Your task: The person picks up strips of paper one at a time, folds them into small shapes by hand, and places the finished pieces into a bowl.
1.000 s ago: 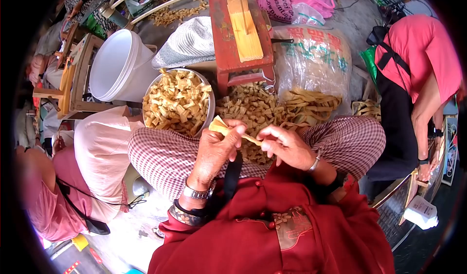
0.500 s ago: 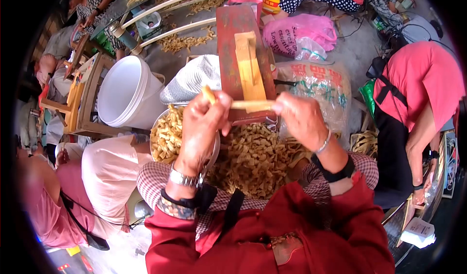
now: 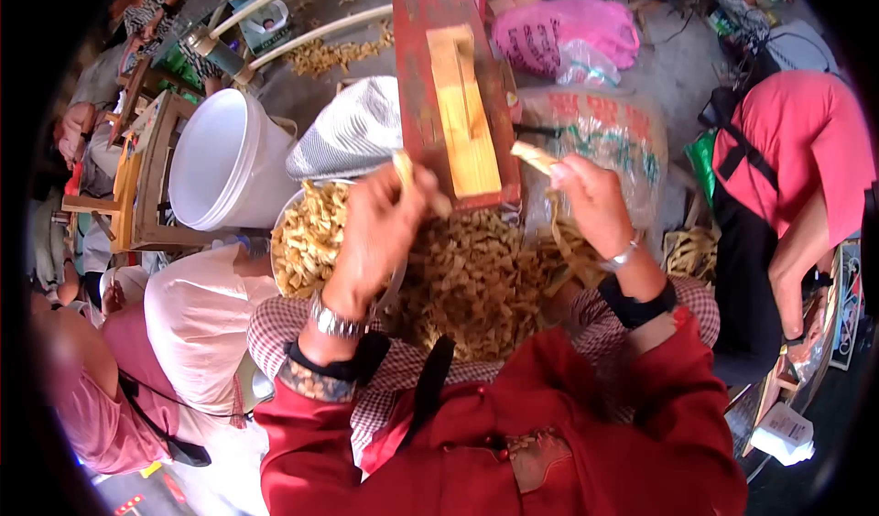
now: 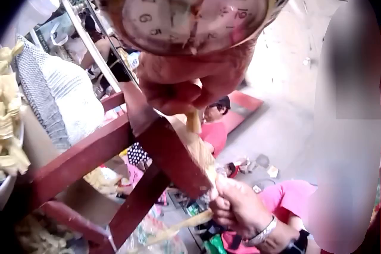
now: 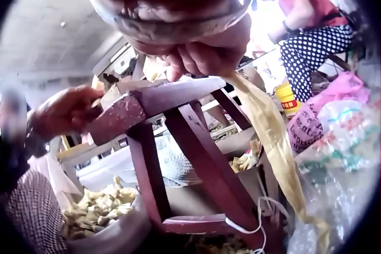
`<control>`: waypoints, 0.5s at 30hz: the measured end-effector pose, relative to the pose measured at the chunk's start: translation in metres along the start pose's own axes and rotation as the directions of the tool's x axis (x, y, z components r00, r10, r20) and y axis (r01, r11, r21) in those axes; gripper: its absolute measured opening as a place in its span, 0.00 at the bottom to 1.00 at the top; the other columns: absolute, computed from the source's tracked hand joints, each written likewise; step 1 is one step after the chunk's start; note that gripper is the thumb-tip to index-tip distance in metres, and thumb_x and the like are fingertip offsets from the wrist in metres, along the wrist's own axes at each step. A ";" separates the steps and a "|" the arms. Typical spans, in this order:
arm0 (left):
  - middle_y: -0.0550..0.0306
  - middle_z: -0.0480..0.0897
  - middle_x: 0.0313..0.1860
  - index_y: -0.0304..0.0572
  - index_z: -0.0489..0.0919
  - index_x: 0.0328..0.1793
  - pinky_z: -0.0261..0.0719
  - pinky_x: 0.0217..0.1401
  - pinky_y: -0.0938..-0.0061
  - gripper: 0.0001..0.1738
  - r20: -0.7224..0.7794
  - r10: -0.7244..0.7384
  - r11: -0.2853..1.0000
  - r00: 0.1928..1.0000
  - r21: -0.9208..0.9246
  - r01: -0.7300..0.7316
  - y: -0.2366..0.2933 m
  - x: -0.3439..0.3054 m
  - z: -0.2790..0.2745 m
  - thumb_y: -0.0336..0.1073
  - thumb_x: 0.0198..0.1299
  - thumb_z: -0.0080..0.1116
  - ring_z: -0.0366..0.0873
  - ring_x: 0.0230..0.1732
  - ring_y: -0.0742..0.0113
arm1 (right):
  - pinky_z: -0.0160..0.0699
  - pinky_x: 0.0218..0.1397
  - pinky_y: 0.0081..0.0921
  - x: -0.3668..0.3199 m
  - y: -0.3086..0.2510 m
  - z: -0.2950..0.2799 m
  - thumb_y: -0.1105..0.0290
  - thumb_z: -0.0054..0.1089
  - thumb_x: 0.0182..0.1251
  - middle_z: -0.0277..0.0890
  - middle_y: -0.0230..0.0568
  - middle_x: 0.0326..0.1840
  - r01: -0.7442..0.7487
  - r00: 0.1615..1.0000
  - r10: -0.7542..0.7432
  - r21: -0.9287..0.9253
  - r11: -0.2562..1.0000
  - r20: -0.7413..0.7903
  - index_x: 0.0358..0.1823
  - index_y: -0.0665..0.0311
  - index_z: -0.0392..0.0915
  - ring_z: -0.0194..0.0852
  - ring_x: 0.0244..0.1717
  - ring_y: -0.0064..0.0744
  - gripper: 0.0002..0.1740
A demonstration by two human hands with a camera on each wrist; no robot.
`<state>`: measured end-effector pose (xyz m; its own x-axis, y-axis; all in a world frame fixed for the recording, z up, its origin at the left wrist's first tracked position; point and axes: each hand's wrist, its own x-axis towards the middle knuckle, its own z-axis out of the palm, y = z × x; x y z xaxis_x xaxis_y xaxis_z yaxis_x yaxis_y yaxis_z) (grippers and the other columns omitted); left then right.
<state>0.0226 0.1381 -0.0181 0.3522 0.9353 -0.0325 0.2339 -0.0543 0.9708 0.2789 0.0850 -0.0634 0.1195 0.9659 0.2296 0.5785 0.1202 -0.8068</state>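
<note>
Red stool (image 3: 412, 58) close ahead; bucket (image 3: 224, 159) left.

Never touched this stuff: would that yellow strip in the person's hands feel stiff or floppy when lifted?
Probably floppy: below the right hand the yellow strip hangs limp and curves. Likely light, since a mere pinch holds it up. It may tear easily, as it looks thin.

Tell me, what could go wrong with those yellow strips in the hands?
1. The strip dangles from the right hand beside the red stool; it might snag on a leg and tear.
2. The left hand pinches only a short piece over the pile; if it slips, it could get lost among the others.
</note>
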 end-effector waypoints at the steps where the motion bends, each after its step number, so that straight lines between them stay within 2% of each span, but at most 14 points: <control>1: 0.62 0.82 0.26 0.37 0.77 0.34 0.66 0.21 0.83 0.10 0.100 0.046 0.999 0.994 -0.018 -0.044 -0.009 -0.017 0.003 0.35 0.65 0.53 0.70 0.21 0.79 | 0.65 0.27 0.26 -0.008 -0.011 -0.009 0.64 0.49 0.70 0.69 0.38 0.19 -0.102 0.994 0.099 0.066 0.993 0.037 0.31 0.67 0.74 0.66 0.21 0.25 0.14; 3: 0.61 0.81 0.25 0.34 0.78 0.32 0.71 0.24 0.80 0.09 0.157 -0.047 0.979 0.987 0.204 0.014 -0.021 -0.043 0.005 0.32 0.64 0.53 0.73 0.23 0.77 | 0.62 0.28 0.21 -0.020 -0.015 -0.019 0.63 0.48 0.72 0.65 0.30 0.19 -0.189 0.981 0.180 0.170 0.967 0.067 0.29 0.68 0.73 0.60 0.23 0.18 0.17; 4: 0.56 0.79 0.21 0.35 0.77 0.35 0.74 0.25 0.74 0.03 0.182 -0.090 0.935 0.979 0.355 0.020 -0.019 -0.054 0.007 0.27 0.61 0.54 0.75 0.22 0.75 | 0.59 0.28 0.18 -0.023 -0.015 -0.020 0.62 0.48 0.73 0.62 0.27 0.19 -0.212 0.977 0.201 0.219 0.952 0.072 0.28 0.68 0.73 0.56 0.23 0.16 0.18; 5: 0.52 0.80 0.22 0.35 0.77 0.34 0.76 0.25 0.67 0.02 0.187 0.037 0.932 0.982 0.349 -0.102 -0.025 -0.064 0.016 0.27 0.58 0.56 0.77 0.21 0.64 | 0.59 0.28 0.18 -0.024 -0.016 -0.020 0.62 0.48 0.73 0.62 0.27 0.19 -0.219 0.976 0.209 0.236 0.947 0.068 0.28 0.67 0.73 0.56 0.23 0.16 0.18; 7: 0.46 0.82 0.28 0.34 0.77 0.36 0.78 0.26 0.66 0.05 0.343 0.044 0.918 0.938 0.356 -0.173 -0.046 -0.078 0.028 0.29 0.57 0.57 0.80 0.24 0.52 | 0.59 0.27 0.18 -0.025 -0.019 -0.018 0.61 0.49 0.72 0.62 0.27 0.19 -0.236 0.972 0.230 0.270 0.934 0.054 0.28 0.67 0.74 0.56 0.23 0.15 0.18; 10: 0.46 0.82 0.29 0.32 0.77 0.45 0.80 0.35 0.66 0.14 0.339 -0.251 0.823 0.907 0.567 0.016 -0.074 -0.067 0.043 0.35 0.59 0.59 0.81 0.29 0.50 | 0.59 0.26 0.18 -0.025 -0.022 -0.014 0.61 0.49 0.72 0.64 0.27 0.19 -0.233 0.972 0.222 0.354 0.906 0.071 0.29 0.68 0.74 0.57 0.22 0.15 0.18; 13: 0.36 0.81 0.39 0.31 0.69 0.60 0.78 0.45 0.59 0.31 0.198 -0.212 0.656 0.957 0.754 -0.010 -0.136 -0.058 0.052 0.44 0.56 0.62 0.79 0.40 0.38 | 0.59 0.25 0.18 -0.025 -0.026 -0.016 0.62 0.49 0.72 0.65 0.28 0.19 -0.222 0.975 0.205 0.370 0.902 0.084 0.29 0.68 0.74 0.58 0.21 0.15 0.17; 14: 0.28 0.78 0.47 0.30 0.54 0.71 0.76 0.50 0.55 0.49 0.218 -0.272 0.579 0.937 0.815 -0.022 -0.150 -0.059 0.052 0.52 0.52 0.65 0.77 0.47 0.34 | 0.59 0.25 0.18 -0.025 -0.028 -0.018 0.62 0.49 0.72 0.65 0.28 0.19 -0.211 0.977 0.197 0.355 0.911 0.076 0.30 0.68 0.74 0.58 0.21 0.15 0.17; 15: 0.28 0.78 0.47 0.31 0.49 0.72 0.76 0.51 0.55 0.53 0.223 -0.376 0.563 0.899 0.826 0.031 -0.162 -0.062 0.055 0.54 0.51 0.65 0.77 0.47 0.34 | 0.60 0.25 0.18 -0.026 -0.029 -0.020 0.62 0.49 0.72 0.66 0.29 0.19 -0.202 0.979 0.189 0.341 0.918 0.071 0.30 0.68 0.74 0.58 0.21 0.15 0.17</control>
<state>0.0123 0.0699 -0.1864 0.4306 0.7837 -0.4476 0.8910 -0.2899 0.3495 0.2750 0.0518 -0.0349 0.1688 0.9851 0.0340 0.2321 -0.0062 -0.9727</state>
